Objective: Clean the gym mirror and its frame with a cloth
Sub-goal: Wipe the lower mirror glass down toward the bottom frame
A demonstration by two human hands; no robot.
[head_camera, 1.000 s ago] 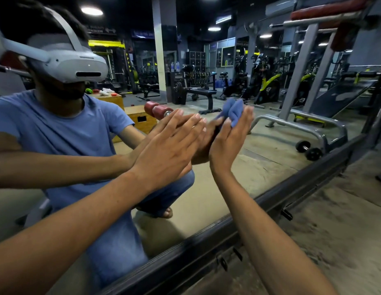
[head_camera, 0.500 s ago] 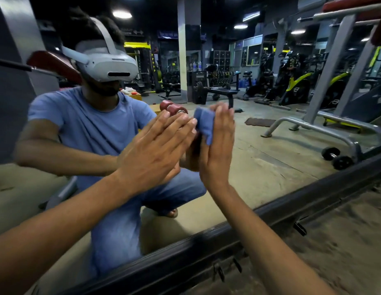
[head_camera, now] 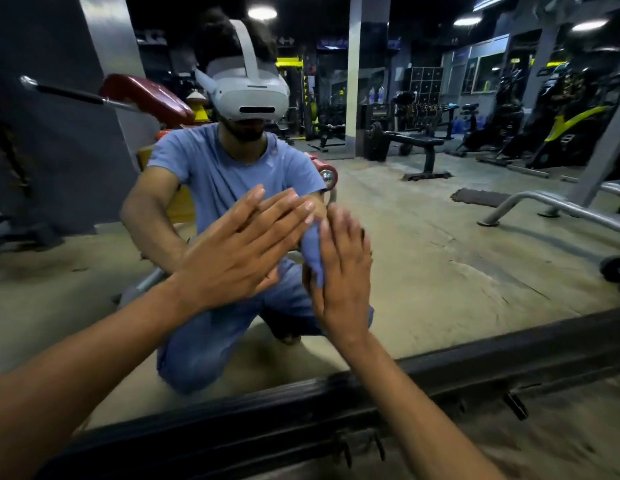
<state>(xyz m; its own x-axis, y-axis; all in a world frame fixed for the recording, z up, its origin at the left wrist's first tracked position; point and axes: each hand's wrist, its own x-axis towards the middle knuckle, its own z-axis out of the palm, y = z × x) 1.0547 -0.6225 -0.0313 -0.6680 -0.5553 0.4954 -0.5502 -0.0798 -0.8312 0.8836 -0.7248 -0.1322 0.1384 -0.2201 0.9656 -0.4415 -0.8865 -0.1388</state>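
Right hand [head_camera: 343, 268]: I've slid it down-left, palm flat, pressing cloth [head_camera: 312, 249] on mirror [head_camera: 440, 271].
Left hand [head_camera: 239, 247]: spread, bracing.
Frame [head_camera: 474, 372]: unwiped.

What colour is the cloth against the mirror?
Blue-violet, plain; the cloth shows best in the head view.

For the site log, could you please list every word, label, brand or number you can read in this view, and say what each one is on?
No text can be read here.
Blue sign strip reflected high in the mirror: lettering too blurred to read.
White headset: no visible brand or label.
Yellow-and-black machines: any markings are too small to read.
Cloth and black frame: unmarked.
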